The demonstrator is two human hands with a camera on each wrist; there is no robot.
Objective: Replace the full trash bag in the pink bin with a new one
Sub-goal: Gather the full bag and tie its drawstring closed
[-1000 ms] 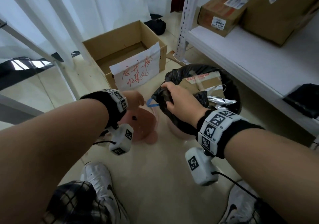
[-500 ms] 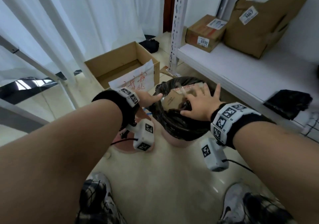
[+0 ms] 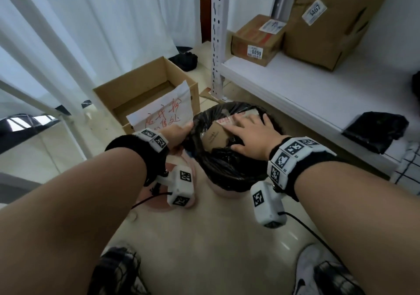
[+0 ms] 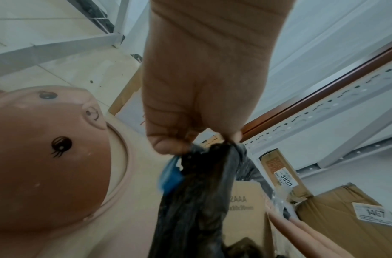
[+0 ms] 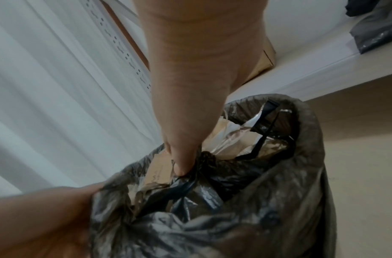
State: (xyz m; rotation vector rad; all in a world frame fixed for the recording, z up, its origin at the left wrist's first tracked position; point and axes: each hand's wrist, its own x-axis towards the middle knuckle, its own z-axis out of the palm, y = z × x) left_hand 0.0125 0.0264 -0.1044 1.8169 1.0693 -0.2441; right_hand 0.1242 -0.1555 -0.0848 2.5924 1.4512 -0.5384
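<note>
The black trash bag (image 3: 227,169) fills the pink bin (image 3: 227,193) on the floor, stuffed with cardboard and wrappers (image 3: 216,135). My left hand (image 3: 176,133) pinches a gathered bunch of the bag's left edge (image 4: 204,157), with a blue strip (image 4: 170,176) beside it. My right hand (image 3: 247,133) lies flat with fingers spread on the trash in the bag's mouth; its thumb (image 5: 181,164) presses at the bag's near fold. The bin's pink pig-faced lid (image 4: 47,157) lies beside the bin, under my left wrist.
An open cardboard box (image 3: 145,95) with a handwritten paper sign stands behind the bin. A white shelf (image 3: 318,90) on the right carries parcels (image 3: 256,40) and a black folded bag (image 3: 375,131). White curtains hang at left. My shoes (image 3: 318,272) are near the bottom.
My right hand let go of the bunched bag edge and spread flat over the trash. My left hand moved right and took hold of the bag's left edge. The view rose.
</note>
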